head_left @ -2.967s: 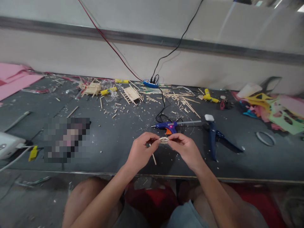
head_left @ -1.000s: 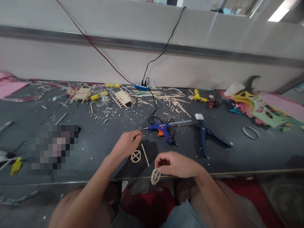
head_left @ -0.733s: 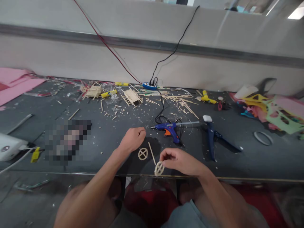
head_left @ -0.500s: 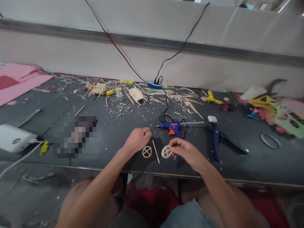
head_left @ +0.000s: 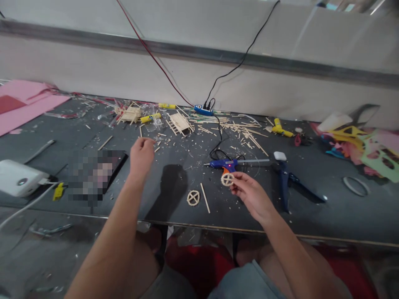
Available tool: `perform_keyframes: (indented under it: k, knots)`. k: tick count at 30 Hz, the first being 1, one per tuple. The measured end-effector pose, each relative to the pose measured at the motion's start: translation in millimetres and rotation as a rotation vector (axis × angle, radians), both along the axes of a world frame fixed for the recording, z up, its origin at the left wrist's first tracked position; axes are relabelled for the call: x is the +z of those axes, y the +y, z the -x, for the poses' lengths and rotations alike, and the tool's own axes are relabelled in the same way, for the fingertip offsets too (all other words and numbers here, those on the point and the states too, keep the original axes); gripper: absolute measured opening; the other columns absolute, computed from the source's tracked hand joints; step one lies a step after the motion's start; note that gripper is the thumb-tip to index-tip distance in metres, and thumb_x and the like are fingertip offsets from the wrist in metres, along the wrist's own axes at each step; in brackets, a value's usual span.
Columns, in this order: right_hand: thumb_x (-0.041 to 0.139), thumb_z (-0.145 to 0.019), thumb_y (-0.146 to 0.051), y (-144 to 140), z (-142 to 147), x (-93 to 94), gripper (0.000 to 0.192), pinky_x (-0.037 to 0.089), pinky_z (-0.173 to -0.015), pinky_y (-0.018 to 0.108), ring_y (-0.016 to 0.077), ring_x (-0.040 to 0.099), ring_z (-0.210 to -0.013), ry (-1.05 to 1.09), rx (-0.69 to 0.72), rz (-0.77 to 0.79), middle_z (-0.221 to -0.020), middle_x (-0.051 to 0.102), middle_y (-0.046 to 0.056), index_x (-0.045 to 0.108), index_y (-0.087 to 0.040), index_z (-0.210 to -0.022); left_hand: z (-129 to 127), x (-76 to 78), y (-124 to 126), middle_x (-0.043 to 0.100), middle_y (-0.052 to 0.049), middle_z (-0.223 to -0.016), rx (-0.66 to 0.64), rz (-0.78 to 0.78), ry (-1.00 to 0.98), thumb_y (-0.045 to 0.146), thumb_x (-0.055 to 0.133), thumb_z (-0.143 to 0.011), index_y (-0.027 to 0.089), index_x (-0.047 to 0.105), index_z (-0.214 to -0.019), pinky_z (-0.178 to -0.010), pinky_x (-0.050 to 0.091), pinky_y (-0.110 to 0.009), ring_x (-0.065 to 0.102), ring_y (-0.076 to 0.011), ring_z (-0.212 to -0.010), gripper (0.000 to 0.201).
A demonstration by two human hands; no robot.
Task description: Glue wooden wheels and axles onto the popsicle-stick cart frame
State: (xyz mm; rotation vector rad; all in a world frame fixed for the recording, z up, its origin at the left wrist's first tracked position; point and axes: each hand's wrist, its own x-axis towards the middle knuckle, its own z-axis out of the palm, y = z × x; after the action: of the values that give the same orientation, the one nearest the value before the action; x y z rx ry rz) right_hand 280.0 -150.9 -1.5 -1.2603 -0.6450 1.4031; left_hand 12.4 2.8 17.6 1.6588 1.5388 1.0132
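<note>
Between the fingertips of my right hand (head_left: 249, 193) is a small wooden wheel (head_left: 223, 183) with crossed spokes, held up in front of the blue glue gun (head_left: 229, 165). My left hand (head_left: 141, 155) is raised over the table at the left with its fingers curled closed; whatever they may hold is hidden. A second spoked wheel (head_left: 193, 198) lies flat near the front edge. Just right of it rests a thin wooden stick (head_left: 205, 198), apart from both hands.
Loose sticks (head_left: 246, 131), a small stick-built frame (head_left: 180, 123) and yellow glue tubes (head_left: 150, 118) litter the back. A dark blue cutter tool (head_left: 283, 187) lies right, a white adapter (head_left: 21, 178) left. The glue gun's cord reaches a blue power strip (head_left: 203, 110).
My left hand has moved left and away from the flat wheel. The right hand has lifted its wheel up and slightly right, over the glue gun's handle.
</note>
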Motion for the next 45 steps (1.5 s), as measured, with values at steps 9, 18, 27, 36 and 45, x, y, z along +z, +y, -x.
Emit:
perform_keyframes:
  k: [9, 18, 27, 36, 45]
  knots:
    - [0.065, -0.074, -0.028, -2.3, -0.6, 0.1, 0.014, 0.039, -0.059, 0.023, 0.0102, 0.053, -0.065, 0.071, -0.006, -0.031, -0.073, 0.062, 0.0, 0.063, -0.02, -0.086, -76.4, -10.7, -66.3, 0.063, -0.004, -0.097, -0.578, 0.279, -0.247, 0.008, 0.046, -0.066, 0.021, 0.058, -0.109, -0.071, 0.043, -0.029, 0.057, -0.0169, -0.087, 0.047]
    - [0.065, -0.073, -0.027, -5.2, 1.9, 3.4, 0.015, 0.04, -0.059, 0.024, 0.0103, 0.055, -0.063, 0.094, 0.005, -0.042, -0.072, 0.063, 0.0, 0.063, -0.018, -0.084, -113.7, -11.4, -96.5, 0.062, -0.006, -0.099, -0.893, 0.398, -0.496, 0.023, 0.06, -0.076, 0.018, 0.055, -0.113, -0.078, 0.044, -0.029, 0.058, -0.0149, -0.085, 0.037]
    - [0.065, -0.073, -0.025, -6.9, 5.9, 2.5, 0.012, 0.04, -0.058, 0.023, 0.0098, 0.056, -0.064, 0.114, -0.07, -0.075, -0.075, 0.065, 0.0, 0.06, -0.018, -0.081, -118.5, -16.9, -95.6, 0.059, -0.001, -0.072, -0.711, 0.291, -0.282, 0.035, 0.061, -0.075, 0.016, 0.062, -0.093, -0.057, 0.04, -0.022, 0.051, -0.0105, -0.062, 0.026]
    - [0.065, -0.072, -0.022, -2.7, 14.0, 4.0, 0.012, 0.042, -0.059, 0.024, 0.0112, 0.058, -0.069, 0.067, -0.131, -0.118, -0.076, 0.064, -0.001, 0.06, -0.019, -0.082, -121.8, -14.6, -96.9, 0.061, -0.001, -0.071, -0.514, 0.374, -0.424, 0.035, 0.058, -0.077, 0.017, 0.062, -0.088, -0.046, 0.039, -0.019, 0.053, -0.01, -0.058, 0.021]
    - [0.067, -0.071, -0.024, -3.7, 15.6, 2.6, 0.016, 0.042, -0.06, 0.024, 0.0113, 0.057, -0.069, 0.063, -0.12, -0.147, -0.076, 0.064, 0.0, 0.061, -0.019, -0.084, -122.4, -13.2, -97.4, 0.061, 0.0, -0.07, -0.547, 0.317, -0.416, 0.027, 0.058, -0.076, 0.017, 0.064, -0.081, -0.053, 0.042, -0.02, 0.051, -0.0077, -0.057, 0.012]
